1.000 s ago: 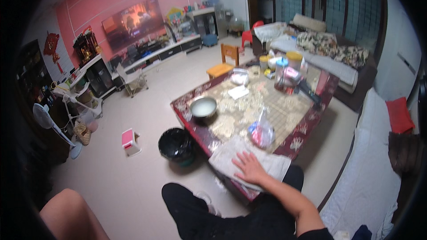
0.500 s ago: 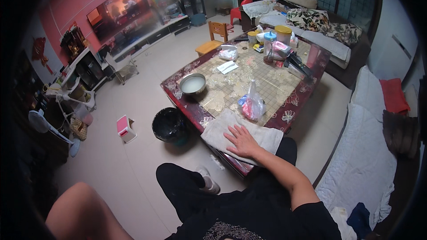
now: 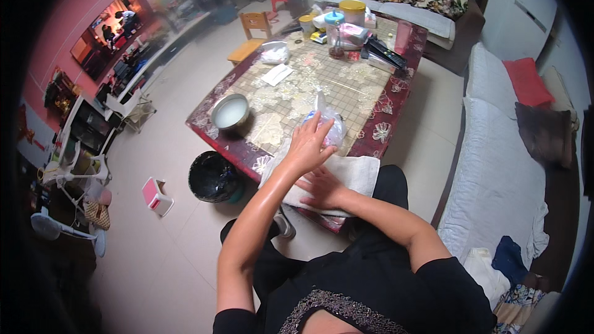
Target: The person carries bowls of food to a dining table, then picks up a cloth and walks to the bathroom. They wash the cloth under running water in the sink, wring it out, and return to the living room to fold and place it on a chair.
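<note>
A white towel (image 3: 356, 176) is spread along the near edge of the table (image 3: 399, 96). My right hand (image 3: 323, 188) lies on it, open, palm down with the fingers stretched out. Above it, partly covering it, my left hand (image 3: 309, 142) reaches out with its fingers apart and nothing in them. Just beyond these fingers is a knotted clear plastic bag (image 3: 335, 128) with pink and blue contents. The left hand hides part of the bag, and I cannot tell whether it touches it. A metal bowl (image 3: 230, 112) of cloudy liquid stands left of the hands.
Farther back on the table are a white packet (image 3: 277, 74), a plastic bag (image 3: 274, 52), a blue-lidded jar (image 3: 335, 34) and a yellow-lidded tub (image 3: 352, 13). A black-lined bin (image 3: 213, 177) and a pink-topped stool (image 3: 157, 196) stand at left. A covered couch (image 3: 489, 176) runs along the right.
My left arm has come up from the lower left, bringing the left hand over the towel near the plastic bag. My right hand stays on the towel. The view has shifted.
</note>
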### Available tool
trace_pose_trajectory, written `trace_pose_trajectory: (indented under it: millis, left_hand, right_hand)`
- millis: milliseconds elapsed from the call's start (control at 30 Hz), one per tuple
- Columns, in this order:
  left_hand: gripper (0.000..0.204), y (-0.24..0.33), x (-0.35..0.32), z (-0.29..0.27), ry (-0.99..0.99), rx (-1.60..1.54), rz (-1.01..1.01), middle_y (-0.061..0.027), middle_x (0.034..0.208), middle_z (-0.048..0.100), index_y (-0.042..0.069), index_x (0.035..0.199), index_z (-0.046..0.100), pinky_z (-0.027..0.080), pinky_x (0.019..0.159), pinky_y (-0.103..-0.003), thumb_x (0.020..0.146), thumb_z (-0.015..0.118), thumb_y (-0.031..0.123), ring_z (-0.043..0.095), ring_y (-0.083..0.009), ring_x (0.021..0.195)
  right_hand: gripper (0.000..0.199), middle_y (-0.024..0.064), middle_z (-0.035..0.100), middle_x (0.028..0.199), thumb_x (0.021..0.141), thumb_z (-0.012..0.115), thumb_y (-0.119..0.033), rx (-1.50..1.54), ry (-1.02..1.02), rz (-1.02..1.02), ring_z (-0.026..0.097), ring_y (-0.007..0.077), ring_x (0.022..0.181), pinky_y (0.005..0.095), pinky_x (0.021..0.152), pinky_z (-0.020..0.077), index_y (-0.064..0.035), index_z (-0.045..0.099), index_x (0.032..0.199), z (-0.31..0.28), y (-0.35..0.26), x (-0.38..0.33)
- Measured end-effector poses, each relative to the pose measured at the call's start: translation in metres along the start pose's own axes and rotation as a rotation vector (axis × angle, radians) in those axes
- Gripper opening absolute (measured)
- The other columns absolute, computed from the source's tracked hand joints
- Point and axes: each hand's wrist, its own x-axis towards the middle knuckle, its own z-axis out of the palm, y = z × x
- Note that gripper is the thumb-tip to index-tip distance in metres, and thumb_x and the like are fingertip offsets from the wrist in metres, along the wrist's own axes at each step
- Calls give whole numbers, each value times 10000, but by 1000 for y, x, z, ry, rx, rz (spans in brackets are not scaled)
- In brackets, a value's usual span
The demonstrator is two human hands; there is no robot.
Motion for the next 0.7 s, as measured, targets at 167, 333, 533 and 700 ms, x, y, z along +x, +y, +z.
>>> trace_pose_trajectory:
  millis: [167, 333, 533, 700]
  left_hand:
    - [933, -34, 65, 80, 160, -6, -440, -255, 1178, 511, 82, 1423, 260, 374, 891, -521, 674, 744, 354, 519, -360, 1063]
    - [130, -71, 86, 113, 339, 6, -390, -158, 790, 615, 43, 778, 621, 401, 781, -482, 671, 623, 118, 573, -338, 811]
    - [127, -104, 70, 45, 634, -281, -287, -138, 755, 557, 31, 791, 579, 377, 743, -435, 687, 587, 104, 508, -327, 767]
    - [163, -111, 33, -10, 760, -274, -277, -118, 766, 515, 23, 839, 576, 379, 725, -412, 702, 597, 109, 479, -312, 774]
  right_hand:
    - [549, 183, 431, 1285, 745, 603, -438, -2, -125, 74, 341, 364, 1233, 523, 1045, 239, -102, 546, 1176, -8, -3, -4]
    - [584, 182, 422, 1328, 796, 543, -508, 40, -106, 114, 334, 349, 1269, 501, 1090, 175, -107, 540, 1220, -20, -5, 6]
    - [628, 182, 369, 1396, 812, 526, -527, -64, -230, 281, 274, 311, 1339, 492, 1117, 111, -153, 468, 1314, -15, 58, 12]
    - [635, 142, 307, 1451, 832, 519, -506, -245, -142, 407, 251, 305, 1355, 504, 1112, 111, -173, 415, 1363, 1, 168, 52]
